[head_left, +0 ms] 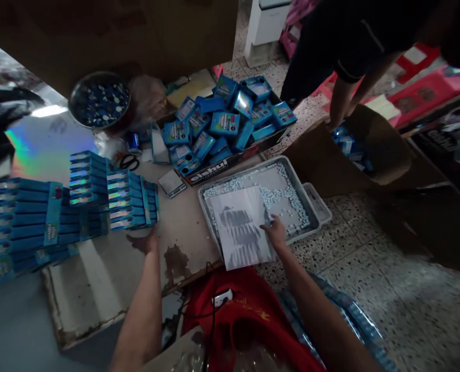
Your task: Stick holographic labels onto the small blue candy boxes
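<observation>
My left hand (144, 242) is at the near side of a short stack of blue boxes (131, 199), close against its lower edge. Its fingers stretch out to the left, apart, with nothing visible in them. My right hand (275, 232) grips the right edge of a flat silver-grey sheet (241, 227) with dark streaked marks. The sheet lies tilted over the near left part of a grey plastic tray (306, 199). Many small pale blue pieces (272, 196) are scattered in the tray; the sheet hides some of its floor.
Bigger blue box stacks (24, 217) stand left. An open carton (214, 173) heaped with small blue boxes is behind the tray. Nearby are a small scale (172, 183), scissors (129, 162), a can (132, 142) and a metal bowl (73, 106). A co-worker's arms (340, 101) reach into another carton (311, 160).
</observation>
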`<act>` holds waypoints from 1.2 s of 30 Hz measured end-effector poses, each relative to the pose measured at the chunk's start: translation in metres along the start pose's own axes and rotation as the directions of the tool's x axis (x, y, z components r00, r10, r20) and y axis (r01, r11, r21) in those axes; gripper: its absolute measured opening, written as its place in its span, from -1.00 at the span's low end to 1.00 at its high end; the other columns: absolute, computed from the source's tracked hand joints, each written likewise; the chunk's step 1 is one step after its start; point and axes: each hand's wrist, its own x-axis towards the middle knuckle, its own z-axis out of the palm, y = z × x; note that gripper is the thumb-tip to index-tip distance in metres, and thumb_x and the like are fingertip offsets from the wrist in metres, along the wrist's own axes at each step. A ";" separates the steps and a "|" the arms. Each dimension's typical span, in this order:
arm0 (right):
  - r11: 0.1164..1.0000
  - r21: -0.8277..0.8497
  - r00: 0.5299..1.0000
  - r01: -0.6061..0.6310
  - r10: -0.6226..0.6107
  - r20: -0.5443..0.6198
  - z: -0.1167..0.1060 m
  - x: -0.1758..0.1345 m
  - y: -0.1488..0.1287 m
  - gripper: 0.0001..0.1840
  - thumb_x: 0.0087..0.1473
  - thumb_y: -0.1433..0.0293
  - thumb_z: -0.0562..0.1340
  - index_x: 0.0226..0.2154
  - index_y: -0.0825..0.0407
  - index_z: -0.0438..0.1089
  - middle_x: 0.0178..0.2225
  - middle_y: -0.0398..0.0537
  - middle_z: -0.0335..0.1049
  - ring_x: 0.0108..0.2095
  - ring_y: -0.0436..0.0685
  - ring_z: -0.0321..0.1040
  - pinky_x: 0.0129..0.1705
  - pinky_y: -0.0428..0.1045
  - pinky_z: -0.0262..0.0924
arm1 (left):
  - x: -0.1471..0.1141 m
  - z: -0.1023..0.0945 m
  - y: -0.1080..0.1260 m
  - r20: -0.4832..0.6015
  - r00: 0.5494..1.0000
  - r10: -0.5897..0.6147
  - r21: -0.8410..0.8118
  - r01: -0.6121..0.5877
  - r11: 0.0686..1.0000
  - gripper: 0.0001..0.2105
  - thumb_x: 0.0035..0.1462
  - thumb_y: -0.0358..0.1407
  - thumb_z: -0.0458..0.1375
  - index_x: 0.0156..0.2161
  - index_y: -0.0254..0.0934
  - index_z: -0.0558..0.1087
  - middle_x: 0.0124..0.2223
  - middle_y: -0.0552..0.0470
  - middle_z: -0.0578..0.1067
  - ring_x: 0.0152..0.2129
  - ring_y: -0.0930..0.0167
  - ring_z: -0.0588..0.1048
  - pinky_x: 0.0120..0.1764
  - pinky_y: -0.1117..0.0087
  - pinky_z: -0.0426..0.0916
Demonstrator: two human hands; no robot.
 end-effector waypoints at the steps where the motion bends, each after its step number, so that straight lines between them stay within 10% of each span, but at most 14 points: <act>1: 0.998 0.051 0.998 0.036 -0.039 0.053 -0.010 0.003 -0.004 -0.41 -0.12 0.09 0.38 -0.10 0.12 0.54 -0.23 0.13 0.58 -0.18 0.37 0.49 -0.14 0.11 0.32 | -0.011 0.004 0.000 -0.084 0.996 -0.039 0.002 0.040 0.999 -0.58 0.16 -0.18 0.26 0.08 -0.30 0.38 -0.02 -0.23 0.43 0.27 -0.18 0.30 0.18 -0.21 0.29; 4: 0.977 0.153 0.973 0.147 -0.171 0.156 -0.047 0.002 -0.025 -0.59 -0.02 0.07 0.30 -0.28 0.05 0.57 -0.37 -0.05 0.57 -0.25 0.27 0.48 -0.14 0.06 0.35 | -0.047 0.019 0.000 -0.170 0.983 -0.076 -0.039 0.071 0.997 -0.56 0.20 -0.22 0.21 0.15 -0.30 0.33 0.00 -0.18 0.47 0.15 0.04 0.47 0.17 0.00 0.40; 7: 0.907 0.208 0.867 0.367 -0.414 0.278 -0.086 -0.020 -0.061 -0.60 0.14 0.17 0.23 -0.05 -0.03 0.60 -0.20 -0.08 0.63 -0.16 0.22 0.51 -0.04 0.04 0.36 | -0.079 0.027 0.021 0.014 0.985 0.172 -0.125 -0.169 0.978 -0.59 0.16 -0.17 0.28 0.07 -0.30 0.43 -0.02 -0.16 0.55 0.00 0.20 0.58 0.17 0.15 0.44; 13: 0.599 0.087 0.443 0.796 -0.674 0.591 -0.124 -0.078 -0.156 -0.51 0.36 0.40 0.09 0.25 -0.11 0.46 -0.03 0.00 0.60 -0.09 0.13 0.52 -0.04 -0.01 0.30 | -0.098 0.016 0.123 0.202 0.589 0.783 -0.266 -0.736 0.622 -0.27 -0.13 0.00 0.53 0.14 -0.21 0.49 0.27 -0.18 0.48 0.28 0.06 0.40 0.34 0.04 0.28; 16: 0.511 0.099 0.332 0.854 -0.682 0.652 -0.125 -0.086 -0.174 -0.60 0.37 0.34 0.14 0.16 -0.12 0.53 -0.12 -0.04 0.62 -0.18 0.09 0.52 -0.11 -0.04 0.28 | -0.104 -0.012 0.134 0.374 0.555 0.743 -0.342 -0.662 0.667 -0.59 -0.03 -0.02 0.48 -0.15 -0.23 0.61 -0.06 -0.09 0.66 -0.05 0.15 0.60 0.10 0.14 0.49; 20: 0.500 -0.155 0.498 0.852 -0.681 0.536 -0.107 -0.092 -0.153 -0.52 0.37 0.06 0.17 0.19 -0.13 0.50 -0.15 -0.01 0.63 -0.18 0.22 0.53 -0.06 0.09 0.34 | -0.127 -0.074 0.063 0.528 0.701 0.480 -0.387 -0.304 0.870 -0.71 -0.02 -0.09 0.46 -0.34 -0.28 0.63 -0.32 0.00 0.66 -0.36 0.32 0.59 -0.24 0.37 0.48; 22: 0.433 -0.267 0.508 0.861 -0.761 0.404 -0.080 -0.091 -0.140 -0.25 0.30 -0.14 0.15 0.31 -0.02 0.38 -0.06 0.16 0.59 -0.10 0.36 0.50 -0.01 0.22 0.36 | -0.131 -0.108 0.006 0.467 0.823 0.324 -0.458 -0.088 0.885 -0.67 -0.12 -0.10 0.51 -0.35 -0.32 0.63 -0.33 0.01 0.65 -0.36 0.34 0.58 -0.26 0.41 0.45; 25: 0.389 -0.376 0.471 0.841 -0.868 0.156 -0.017 -0.097 -0.133 -0.09 0.26 -0.21 0.16 0.26 0.21 0.41 0.08 0.44 0.47 0.11 0.55 0.39 0.14 0.39 0.27 | -0.131 -0.167 -0.097 0.207 0.975 -0.076 -0.681 0.199 0.705 -0.53 -0.27 -0.09 0.57 -0.29 -0.35 0.62 -0.34 0.00 0.64 -0.40 0.37 0.56 -0.28 0.41 0.44; 27: 0.337 -0.324 0.422 0.884 -0.874 0.241 0.032 -0.115 -0.132 -0.14 0.29 -0.18 0.14 0.15 0.26 0.48 -0.05 0.43 0.53 -0.01 0.51 0.44 0.06 0.33 0.33 | -0.142 -0.201 -0.167 0.107 0.936 -0.336 -0.825 0.272 0.495 -0.48 -0.33 -0.11 0.59 -0.25 -0.34 0.60 -0.33 0.00 0.64 -0.40 0.37 0.56 -0.25 0.39 0.45; 33: -0.169 0.051 -0.130 0.984 -0.502 0.855 0.158 -0.201 -0.146 -0.53 0.39 0.14 0.08 0.16 -0.01 0.47 0.09 0.17 0.53 0.01 0.32 0.45 0.08 0.20 0.32 | -0.203 -0.225 -0.288 -0.022 0.816 -0.578 -0.978 0.103 0.182 -0.48 -0.39 -0.13 0.60 -0.27 -0.32 0.59 -0.29 0.01 0.64 -0.37 0.42 0.54 -0.19 0.40 0.41; 36: -0.274 0.167 -0.241 0.947 -0.265 0.934 0.196 -0.236 -0.159 -0.57 0.40 0.27 0.07 0.20 -0.07 0.43 0.14 0.09 0.50 0.05 0.26 0.45 0.09 0.13 0.32 | -0.223 -0.226 -0.313 -0.106 0.791 -0.603 -0.968 0.056 0.245 -0.56 -0.31 -0.09 0.57 -0.37 -0.31 0.55 -0.37 0.03 0.59 -0.41 0.42 0.49 -0.22 0.39 0.38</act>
